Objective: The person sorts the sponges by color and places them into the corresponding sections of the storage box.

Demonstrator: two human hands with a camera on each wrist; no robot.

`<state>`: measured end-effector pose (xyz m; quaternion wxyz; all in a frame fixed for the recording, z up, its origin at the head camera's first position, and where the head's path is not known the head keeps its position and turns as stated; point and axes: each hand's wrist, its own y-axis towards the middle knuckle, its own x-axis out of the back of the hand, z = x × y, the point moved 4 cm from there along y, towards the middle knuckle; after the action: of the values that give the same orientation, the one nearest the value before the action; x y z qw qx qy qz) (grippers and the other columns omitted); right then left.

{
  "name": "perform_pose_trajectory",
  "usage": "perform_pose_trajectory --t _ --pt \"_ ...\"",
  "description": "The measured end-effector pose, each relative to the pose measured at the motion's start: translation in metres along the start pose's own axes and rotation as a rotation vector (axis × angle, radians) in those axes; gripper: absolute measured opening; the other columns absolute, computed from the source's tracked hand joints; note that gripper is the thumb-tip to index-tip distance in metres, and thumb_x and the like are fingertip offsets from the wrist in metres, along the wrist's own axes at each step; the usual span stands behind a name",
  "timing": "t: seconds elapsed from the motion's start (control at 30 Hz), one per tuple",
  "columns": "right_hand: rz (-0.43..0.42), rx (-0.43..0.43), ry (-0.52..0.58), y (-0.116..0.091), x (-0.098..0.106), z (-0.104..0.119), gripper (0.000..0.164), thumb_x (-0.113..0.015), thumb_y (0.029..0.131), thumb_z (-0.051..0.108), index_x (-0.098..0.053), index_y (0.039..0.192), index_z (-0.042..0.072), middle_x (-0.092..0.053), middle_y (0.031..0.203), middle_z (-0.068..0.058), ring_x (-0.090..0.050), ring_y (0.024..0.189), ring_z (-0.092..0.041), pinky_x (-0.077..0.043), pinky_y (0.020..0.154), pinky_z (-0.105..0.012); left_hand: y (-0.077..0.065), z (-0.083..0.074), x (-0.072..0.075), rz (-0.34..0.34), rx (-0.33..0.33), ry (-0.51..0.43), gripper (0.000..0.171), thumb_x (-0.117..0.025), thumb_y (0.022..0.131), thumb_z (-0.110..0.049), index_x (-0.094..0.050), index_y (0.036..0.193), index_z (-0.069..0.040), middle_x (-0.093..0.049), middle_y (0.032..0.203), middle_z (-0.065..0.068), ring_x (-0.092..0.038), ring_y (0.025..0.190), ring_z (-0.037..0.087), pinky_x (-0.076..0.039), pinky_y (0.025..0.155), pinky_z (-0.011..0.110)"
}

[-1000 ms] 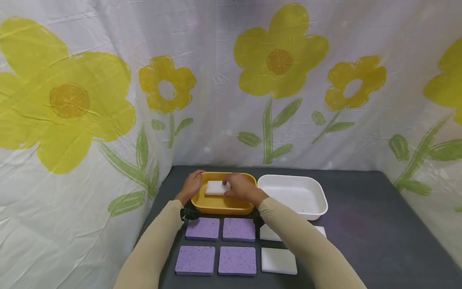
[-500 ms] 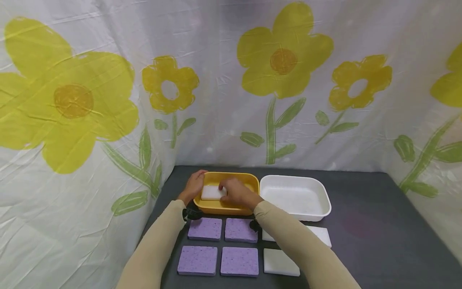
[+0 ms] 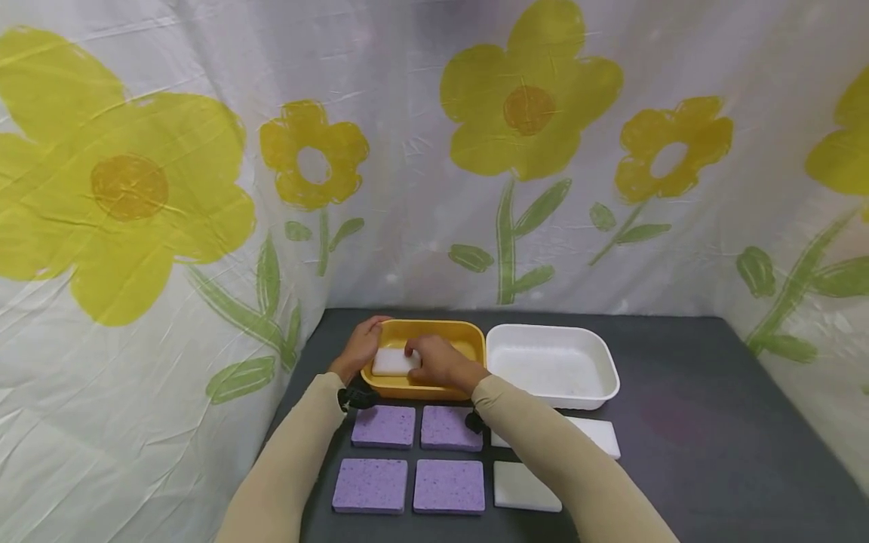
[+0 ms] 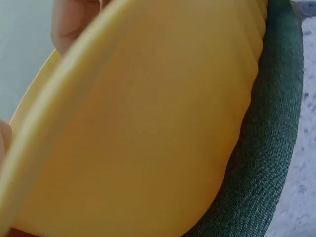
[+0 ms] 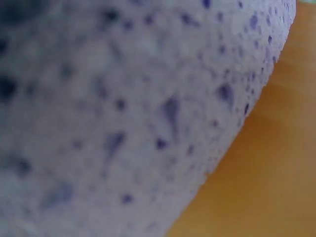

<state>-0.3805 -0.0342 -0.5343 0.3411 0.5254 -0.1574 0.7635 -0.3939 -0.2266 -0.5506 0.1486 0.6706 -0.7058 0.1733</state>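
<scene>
In the head view, a white sponge (image 3: 391,362) lies flat in the left part of a yellow plastic basin (image 3: 434,392). My right hand (image 3: 437,360) reaches over the basin's front and pinches the sponge at its right end, thumb at the near side. My left hand (image 3: 361,347) holds the basin by its left rim. The left wrist view is mostly filled by the basin's outer wall (image 4: 148,123), with a fingertip (image 4: 4,138) at the rim. Up close in the right wrist view are a speckled purple sponge (image 5: 148,123) and some of the basin.
A white basin (image 3: 553,366) stands directly right of the yellow one. In front lie several purple sponges (image 3: 370,486) in two rows, with white sponges (image 3: 526,486) beside them, partly under my right sleeve (image 3: 550,445). A flowered curtain (image 3: 407,226) encloses the dark table (image 3: 679,452).
The white sponge has moved left and nearer to me inside the yellow basin, with my right hand on it. My left hand stays at the rim.
</scene>
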Motion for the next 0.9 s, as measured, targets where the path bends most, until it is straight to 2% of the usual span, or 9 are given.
perform_pose_trajectory --t 0.1,0.2,0.37,0.5,0.6,0.8,0.9 --pt "0.004 0.008 -0.027 -0.006 0.011 0.012 0.037 -0.087 0.09 0.022 -0.073 0.121 0.005 -0.075 0.107 -0.01 -0.067 0.094 -0.023 -0.058 0.089 -0.037 0.0 0.001 0.001 0.006 -0.011 -0.029 0.045 -0.033 0.12 -0.019 -0.059 0.152 -0.003 -0.059 0.155 0.023 -0.055 0.141 0.041 -0.04 0.125 0.058" --pt "0.007 0.017 -0.07 -0.01 0.017 0.02 0.041 -0.087 0.093 0.024 -0.072 0.126 0.004 -0.075 0.117 -0.012 -0.069 0.1 -0.025 -0.059 0.095 -0.037 0.0 0.004 0.002 0.007 0.007 -0.03 0.045 -0.033 0.12 -0.021 -0.057 0.153 -0.003 -0.058 0.154 0.023 -0.055 0.141 0.041 -0.039 0.126 0.059" --pt "0.015 -0.001 -0.129 -0.015 0.024 0.018 0.041 -0.082 0.097 0.031 -0.072 0.13 0.008 -0.074 0.125 -0.008 -0.069 0.107 -0.022 -0.058 0.101 -0.035 0.0 0.004 0.0 0.008 0.029 -0.023 0.046 -0.031 0.12 -0.023 -0.055 0.153 -0.002 -0.058 0.152 0.025 -0.055 0.138 0.042 -0.04 0.124 0.06" --pt "0.02 0.022 -0.108 -0.023 0.037 0.014 0.04 -0.079 0.098 0.027 -0.071 0.131 0.005 -0.074 0.129 -0.011 -0.07 0.109 -0.025 -0.058 0.104 -0.039 -0.001 0.001 -0.001 -0.008 0.03 -0.017 0.046 -0.03 0.12 -0.022 -0.056 0.153 -0.002 -0.058 0.154 0.024 -0.054 0.14 0.042 -0.04 0.125 0.06" --pt "0.022 0.066 -0.111 -0.035 0.051 0.01 0.038 -0.076 0.099 0.023 -0.071 0.131 0.002 -0.074 0.129 -0.013 -0.071 0.109 -0.026 -0.058 0.103 -0.042 -0.002 -0.001 -0.002 -0.012 0.032 -0.016 0.046 -0.03 0.12 -0.02 -0.056 0.153 -0.002 -0.057 0.155 0.024 -0.054 0.141 0.042 -0.04 0.124 0.061" --pt "-0.008 0.09 -0.146 -0.068 0.08 -0.005 0.035 -0.075 0.101 0.021 -0.072 0.13 0.003 -0.076 0.128 -0.011 -0.074 0.11 -0.028 -0.06 0.099 -0.044 0.0 -0.001 -0.002 0.002 0.018 0.004 0.046 -0.029 0.12 -0.02 -0.057 0.152 -0.002 -0.058 0.153 0.024 -0.055 0.139 0.042 -0.041 0.122 0.061" --pt "-0.014 0.089 -0.132 -0.087 0.094 -0.013 0.033 -0.074 0.101 0.019 -0.073 0.129 0.002 -0.076 0.123 -0.013 -0.074 0.103 -0.029 -0.061 0.092 -0.042 0.0 -0.002 -0.002 0.002 0.014 0.014 0.046 -0.029 0.12 -0.02 -0.058 0.151 -0.002 -0.059 0.152 0.024 -0.055 0.138 0.042 -0.042 0.121 0.061"
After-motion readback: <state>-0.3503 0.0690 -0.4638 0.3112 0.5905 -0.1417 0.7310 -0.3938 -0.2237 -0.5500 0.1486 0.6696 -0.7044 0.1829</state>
